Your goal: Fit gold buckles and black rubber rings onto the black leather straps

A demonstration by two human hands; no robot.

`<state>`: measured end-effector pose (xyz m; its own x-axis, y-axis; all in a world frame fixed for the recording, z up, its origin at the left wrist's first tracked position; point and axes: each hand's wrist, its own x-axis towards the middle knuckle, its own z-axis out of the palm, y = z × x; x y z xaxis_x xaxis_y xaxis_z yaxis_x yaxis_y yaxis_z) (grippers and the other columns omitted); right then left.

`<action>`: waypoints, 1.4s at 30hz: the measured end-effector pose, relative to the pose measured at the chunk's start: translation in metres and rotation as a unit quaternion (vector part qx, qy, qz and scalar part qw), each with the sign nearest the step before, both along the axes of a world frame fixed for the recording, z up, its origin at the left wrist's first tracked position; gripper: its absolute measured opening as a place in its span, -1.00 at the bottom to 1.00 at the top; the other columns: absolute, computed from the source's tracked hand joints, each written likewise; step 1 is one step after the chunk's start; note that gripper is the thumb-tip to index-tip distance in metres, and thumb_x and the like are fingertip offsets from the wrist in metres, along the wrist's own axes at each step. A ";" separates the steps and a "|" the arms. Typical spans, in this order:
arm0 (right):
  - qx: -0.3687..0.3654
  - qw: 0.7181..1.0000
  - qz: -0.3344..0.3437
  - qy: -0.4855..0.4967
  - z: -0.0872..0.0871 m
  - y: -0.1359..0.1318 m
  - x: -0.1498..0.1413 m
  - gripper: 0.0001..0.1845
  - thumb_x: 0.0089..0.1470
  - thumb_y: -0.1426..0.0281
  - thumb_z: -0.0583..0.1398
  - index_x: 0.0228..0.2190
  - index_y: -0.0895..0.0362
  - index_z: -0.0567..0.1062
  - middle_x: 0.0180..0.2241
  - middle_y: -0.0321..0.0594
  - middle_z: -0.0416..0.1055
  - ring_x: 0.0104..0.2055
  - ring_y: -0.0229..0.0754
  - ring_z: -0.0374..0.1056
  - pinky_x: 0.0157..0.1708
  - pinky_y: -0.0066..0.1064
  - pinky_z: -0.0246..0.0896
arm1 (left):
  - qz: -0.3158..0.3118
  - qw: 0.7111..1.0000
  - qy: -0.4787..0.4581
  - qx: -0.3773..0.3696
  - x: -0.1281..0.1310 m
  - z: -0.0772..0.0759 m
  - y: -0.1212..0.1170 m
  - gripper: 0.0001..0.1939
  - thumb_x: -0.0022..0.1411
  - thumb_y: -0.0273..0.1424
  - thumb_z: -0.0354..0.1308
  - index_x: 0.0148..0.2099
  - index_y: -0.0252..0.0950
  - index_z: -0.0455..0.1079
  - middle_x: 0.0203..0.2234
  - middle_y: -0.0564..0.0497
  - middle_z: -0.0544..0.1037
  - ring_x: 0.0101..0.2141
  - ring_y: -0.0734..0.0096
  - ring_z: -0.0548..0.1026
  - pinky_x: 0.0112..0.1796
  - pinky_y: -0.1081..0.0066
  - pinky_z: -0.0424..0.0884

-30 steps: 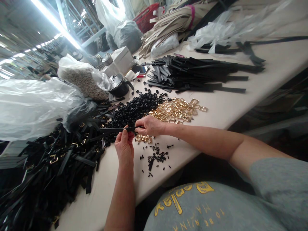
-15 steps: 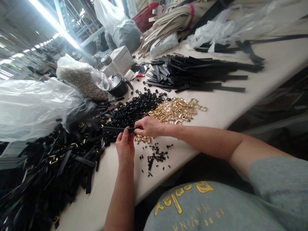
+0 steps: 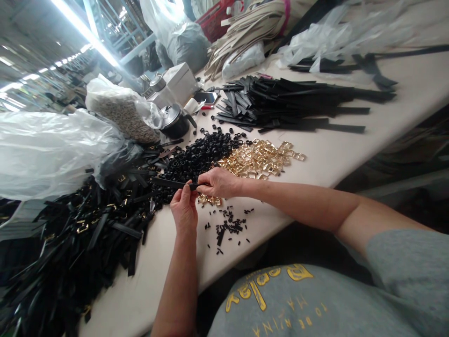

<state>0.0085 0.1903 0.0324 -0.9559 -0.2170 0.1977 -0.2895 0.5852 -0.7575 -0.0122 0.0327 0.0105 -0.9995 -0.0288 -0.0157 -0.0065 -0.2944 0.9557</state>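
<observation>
A flat black strap (image 3: 167,183) runs between my two hands, its free length sticking out to the left. My left hand (image 3: 184,206) pinches it between thumb and fingers near the middle. At its right end my right hand (image 3: 219,183) is closed on the strap; any small part at that end is hidden by the fingers. Just beyond the hands lie a heap of black loops (image 3: 199,157) and a pile of gold buckles (image 3: 261,159). Small black pieces (image 3: 231,224) are scattered on the table nearer to me.
Black straps with gold buckles (image 3: 87,234) are heaped at the left, spilling over the table (image 3: 147,276). Loose black straps (image 3: 280,100) lie at the back right. A lidded dark pot (image 3: 174,124), a phone (image 3: 206,97), a white box (image 3: 180,82) and plastic bags (image 3: 52,152) stand behind.
Both hands keep their hold on the strap. The strap's free left end has risen slightly, and the view has shifted a little.
</observation>
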 end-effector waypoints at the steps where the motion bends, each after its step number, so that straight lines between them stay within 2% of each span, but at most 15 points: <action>1: 0.001 1.000 0.002 -0.002 0.001 0.000 0.000 -0.76 0.14 0.34 0.15 -0.36 0.21 0.57 -0.50 -0.28 0.43 -0.47 -0.37 0.16 -0.45 -0.50 -0.13 | -0.006 1.000 0.002 -0.007 0.000 0.000 -0.001 -0.60 -0.21 -0.20 0.51 -0.35 -0.34 0.58 -0.41 -0.02 0.62 -0.51 0.56 0.52 -0.41 0.56 0.46; 6: 0.023 1.000 -0.018 0.009 0.002 0.000 0.003 -0.76 0.12 0.33 0.14 -0.41 0.20 0.56 -0.47 -0.24 0.45 -0.46 -0.35 0.16 -0.44 -0.49 -0.11 | -0.025 0.999 0.015 -0.040 0.001 0.001 -0.002 -0.61 -0.17 -0.20 0.49 -0.32 -0.35 0.58 -0.44 -0.02 0.61 -0.52 0.55 0.51 -0.42 0.54 0.46; 9: 0.016 0.999 -0.009 0.026 0.002 -0.002 0.005 -0.76 0.10 0.34 0.13 -0.43 0.20 0.55 -0.50 -0.25 0.43 -0.48 -0.36 0.13 -0.45 -0.49 -0.11 | -0.032 0.999 0.000 -0.044 -0.001 -0.001 -0.002 -0.60 -0.18 -0.17 0.48 -0.37 -0.36 0.56 -0.46 -0.03 0.60 -0.51 0.52 0.51 -0.43 0.54 0.45; 12: -0.027 1.000 0.003 -0.002 0.003 -0.002 0.005 -0.78 0.07 0.36 0.14 -0.49 0.21 0.52 -0.56 -0.31 0.39 -0.52 -0.39 0.13 -0.49 -0.51 -0.09 | -0.065 0.997 -0.020 -0.030 -0.002 0.000 -0.004 -0.62 -0.15 -0.16 0.47 -0.39 -0.37 0.55 -0.55 0.02 0.55 -0.60 0.62 0.42 -0.55 0.61 0.34; 14: -0.092 0.994 0.022 -0.062 0.004 -0.001 0.005 -0.79 0.07 0.38 0.14 -0.51 0.22 0.49 -0.60 -0.35 0.36 -0.56 -0.42 0.16 -0.53 -0.55 -0.05 | -0.087 0.996 -0.029 -0.009 -0.003 0.002 -0.007 -0.62 -0.13 -0.18 0.47 -0.35 -0.36 0.56 -0.59 0.05 0.50 -0.65 0.68 0.33 -0.63 0.65 0.22; 19: -0.269 0.933 0.097 -0.219 0.008 0.003 0.003 -0.85 0.10 0.43 0.13 -0.49 0.19 0.42 -0.68 -0.43 0.30 -0.65 -0.42 0.21 -0.62 -0.59 0.09 | -0.188 0.979 -0.073 0.040 -0.001 0.008 -0.015 -0.61 -0.08 -0.19 0.45 -0.23 -0.31 0.57 -0.66 0.12 0.37 -0.68 0.71 0.21 -0.70 0.68 0.09; 22: -0.313 0.905 0.126 -0.258 0.010 0.005 0.003 -0.84 0.09 0.42 0.13 -0.51 0.20 0.40 -0.71 -0.42 0.29 -0.68 -0.40 0.20 -0.67 -0.59 0.09 | -0.250 0.963 -0.083 0.048 0.001 0.010 -0.020 -0.63 -0.06 -0.19 0.45 -0.22 -0.27 0.55 -0.70 0.16 0.29 -0.72 0.72 0.14 -0.71 0.68 0.07; 25: -0.331 0.889 0.149 -0.280 0.011 0.005 0.004 -0.82 0.08 0.41 0.13 -0.53 0.20 0.37 -0.73 -0.43 0.26 -0.71 -0.41 0.16 -0.69 -0.59 0.10 | -0.270 0.958 -0.084 0.042 0.002 0.011 -0.023 -0.63 -0.10 -0.19 0.47 -0.26 -0.23 0.52 -0.71 0.19 0.23 -0.73 0.73 0.10 -0.72 0.69 0.05; 29: -0.320 0.889 0.159 -0.288 0.012 0.006 0.004 -0.82 0.09 0.41 0.12 -0.53 0.20 0.37 -0.74 -0.44 0.24 -0.71 -0.42 0.14 -0.68 -0.59 0.08 | -0.260 0.960 -0.098 0.018 0.003 0.012 -0.024 -0.60 -0.16 -0.22 0.51 -0.29 -0.24 0.48 -0.68 0.18 0.25 -0.71 0.73 0.14 -0.72 0.72 0.06; 34: -0.262 0.927 0.097 -0.250 0.009 0.008 0.001 -0.85 0.05 0.49 0.11 -0.53 0.21 0.39 -0.75 -0.46 0.22 -0.71 -0.46 0.10 -0.67 -0.61 -0.03 | -0.192 0.974 -0.119 0.013 0.002 0.012 -0.016 -0.55 -0.17 -0.16 0.50 -0.26 -0.28 0.50 -0.63 0.13 0.35 -0.68 0.73 0.22 -0.70 0.73 0.14; 37: -0.218 0.946 0.087 -0.222 0.007 0.009 -0.001 -0.82 0.05 0.47 0.11 -0.56 0.21 0.38 -0.73 -0.45 0.22 -0.70 -0.47 0.08 -0.66 -0.59 -0.07 | -0.147 0.981 -0.123 0.019 0.002 0.011 -0.008 -0.52 -0.29 -0.17 0.54 -0.34 -0.29 0.48 -0.65 0.14 0.36 -0.68 0.72 0.25 -0.71 0.72 0.11; 42: -0.124 0.973 0.068 -0.182 0.004 0.010 -0.003 -0.83 0.01 0.43 0.12 -0.54 0.21 0.44 -0.69 -0.41 0.29 -0.63 -0.44 0.16 -0.57 -0.57 -0.01 | -0.092 0.991 -0.095 -0.019 0.006 0.008 -0.001 -0.53 -0.34 -0.21 0.55 -0.39 -0.33 0.49 -0.73 0.14 0.36 -0.73 0.70 0.23 -0.73 0.69 0.07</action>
